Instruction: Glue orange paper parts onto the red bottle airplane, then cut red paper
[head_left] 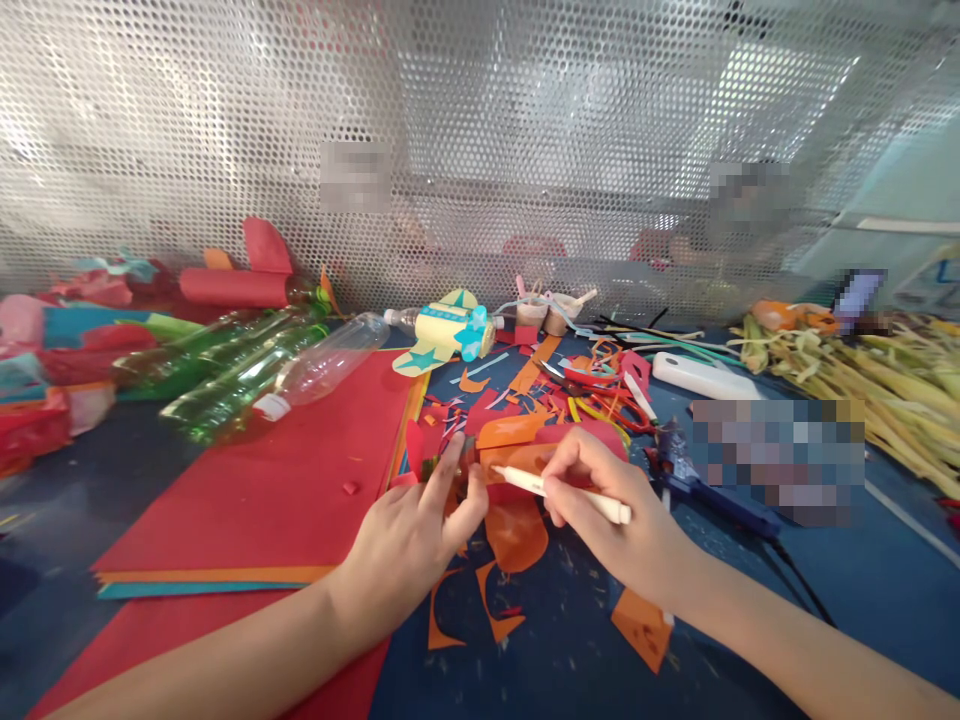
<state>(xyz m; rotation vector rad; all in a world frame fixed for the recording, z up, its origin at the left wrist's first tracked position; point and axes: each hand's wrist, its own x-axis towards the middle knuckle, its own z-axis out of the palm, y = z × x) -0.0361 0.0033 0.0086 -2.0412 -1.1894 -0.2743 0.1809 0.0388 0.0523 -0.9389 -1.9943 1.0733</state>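
Note:
My right hand (611, 500) pinches a white marker (570, 492), its tip pointing left at orange paper. That paper wraps a red and orange paper craft (517, 455) lying on its side, with a rounded orange fin (517, 535) hanging toward me. What is under the wrapping is mostly hidden. At the craft's left end rests my left hand (416, 525), thumb and index finger stretched and apart against it. Cut orange scraps (496, 605) lie just below the hands.
Red sheets (247, 500) are stacked at left, with green bottles (247, 385) and a clear bottle (330, 365) behind. A yellow paper-covered bottle (450, 332) stands beyond. At right lie scissors (592, 375), a blue glue gun (712, 495) with its cord, and dried husks (885, 390).

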